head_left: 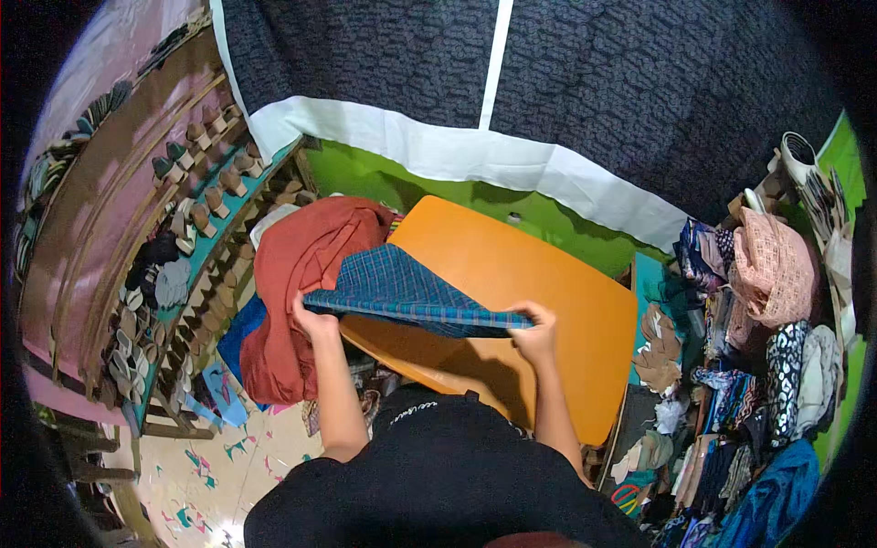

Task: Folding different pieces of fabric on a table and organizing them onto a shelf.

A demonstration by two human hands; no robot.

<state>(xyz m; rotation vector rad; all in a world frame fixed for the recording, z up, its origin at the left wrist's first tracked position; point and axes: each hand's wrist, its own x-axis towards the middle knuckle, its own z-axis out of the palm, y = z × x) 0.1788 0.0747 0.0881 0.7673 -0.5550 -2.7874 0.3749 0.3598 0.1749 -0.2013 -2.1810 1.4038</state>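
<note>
A blue checked cloth [411,297] is stretched between my two hands above an orange tabletop [566,320]. My left hand [315,318] is closed on its left end, right beside a rust-red cloth [301,260] heaped at the table's left side. The cloth's other end is gripped by my right hand [534,331], over the middle right of the tabletop. Its near edge is pulled nearly straight, while the far part rises to a point at the left and lies toward the table.
Shelves [224,183] with rows of shoe forms stand at the left. Folded fabrics [722,393] and a pink cloth [772,265] are stacked at the right. Fabric scraps litter the floor [247,475]. A dark curtain [585,91] hangs beyond the table.
</note>
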